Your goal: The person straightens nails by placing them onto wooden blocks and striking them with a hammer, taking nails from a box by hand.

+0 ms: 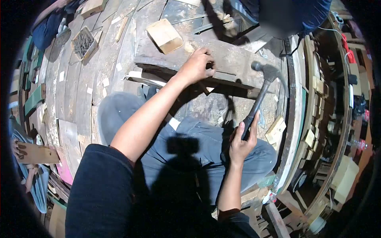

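Note:
My left hand [198, 66] is closed, its fingers curled just over a thick, worn wooden plank [234, 65] in front of my crossed legs. Whatever it may be pinching is too hidden to make out. A claw hammer [260, 97] with a dark handle is gripped low down by my right hand [244, 146], above my right knee. The hammer's head reaches over the right end of the plank. Near my left hand, a pale wooden block [164, 35] rests on the plank's left part.
To the upper left, a box of nails [84, 43] stands on the wooden floor [73, 103]. Another person's dark clothing [315, 16] shows at the upper right. Wooden rails [295, 99] run along the right side, with small wood pieces beyond. A wood offcut [276, 130] lies by my right knee.

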Demonstrator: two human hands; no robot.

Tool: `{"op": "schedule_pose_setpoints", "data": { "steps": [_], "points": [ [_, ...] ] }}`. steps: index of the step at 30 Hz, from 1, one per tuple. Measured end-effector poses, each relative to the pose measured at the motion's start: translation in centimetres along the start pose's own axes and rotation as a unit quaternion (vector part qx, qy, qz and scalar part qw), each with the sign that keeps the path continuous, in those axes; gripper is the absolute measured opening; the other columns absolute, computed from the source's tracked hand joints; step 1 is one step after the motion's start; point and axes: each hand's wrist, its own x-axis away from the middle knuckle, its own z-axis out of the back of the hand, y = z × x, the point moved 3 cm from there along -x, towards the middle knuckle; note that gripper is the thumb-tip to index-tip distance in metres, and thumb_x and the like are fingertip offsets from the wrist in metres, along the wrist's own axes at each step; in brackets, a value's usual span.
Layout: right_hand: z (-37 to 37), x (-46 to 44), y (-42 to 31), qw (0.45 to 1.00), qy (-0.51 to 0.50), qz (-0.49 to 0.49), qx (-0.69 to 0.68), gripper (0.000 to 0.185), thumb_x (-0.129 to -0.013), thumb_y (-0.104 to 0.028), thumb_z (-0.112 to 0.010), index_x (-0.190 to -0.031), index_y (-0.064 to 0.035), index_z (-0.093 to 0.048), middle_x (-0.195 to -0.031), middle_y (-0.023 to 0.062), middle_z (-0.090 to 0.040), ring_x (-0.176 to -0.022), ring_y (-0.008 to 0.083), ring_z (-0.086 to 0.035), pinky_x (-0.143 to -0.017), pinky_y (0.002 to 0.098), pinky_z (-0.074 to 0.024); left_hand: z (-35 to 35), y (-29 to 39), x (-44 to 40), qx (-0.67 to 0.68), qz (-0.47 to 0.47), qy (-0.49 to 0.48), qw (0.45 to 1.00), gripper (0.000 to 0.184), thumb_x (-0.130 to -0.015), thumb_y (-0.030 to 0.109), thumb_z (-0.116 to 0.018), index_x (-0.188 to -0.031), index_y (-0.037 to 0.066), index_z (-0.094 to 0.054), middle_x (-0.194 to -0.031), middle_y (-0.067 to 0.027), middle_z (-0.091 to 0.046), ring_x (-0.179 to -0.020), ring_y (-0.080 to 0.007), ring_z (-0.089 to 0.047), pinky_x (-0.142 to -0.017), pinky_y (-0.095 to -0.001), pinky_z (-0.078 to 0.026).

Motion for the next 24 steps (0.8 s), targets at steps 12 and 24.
{"op": "schedule_pose_setpoints", "data": {
  "steps": [12,24],
  "points": [
    [-0.4,1.1,-1.5,0.997,-0.034,0.060,0.031,0.052,-0.095,-0.002,-0.056,-0.145,0.0059,-0.044,-0.140,0.0255,-0.054,-0.126,0.0403,-0.054,-0.104,0.0414,-0.0418,-0.1,-0.2,0.0,0.027,0.014,-0.007,0.999,0.013,-0.070,0.011,-0.076,-0.081,0.006,-0.070,-0.098,-0.0132,-0.061,-0.102,-0.0330,-0.059,-0.093,-0.0411,-0.047],
    [-0.9,1.0,-2.5,0.994,-0.053,0.073,0.060,0.058,-0.091,0.004,-0.056,-0.148,-0.0004,-0.043,-0.099,0.0221,-0.060,-0.088,0.0372,-0.060,-0.083,0.0410,-0.0492,0.1,-0.1,0.0,0.021,0.030,-0.026,0.999,0.019,-0.071,0.014,-0.079,-0.084,0.003,-0.071,-0.101,-0.0164,-0.061,-0.103,-0.0346,-0.060,-0.092,-0.0411,-0.048]
  ]
}}
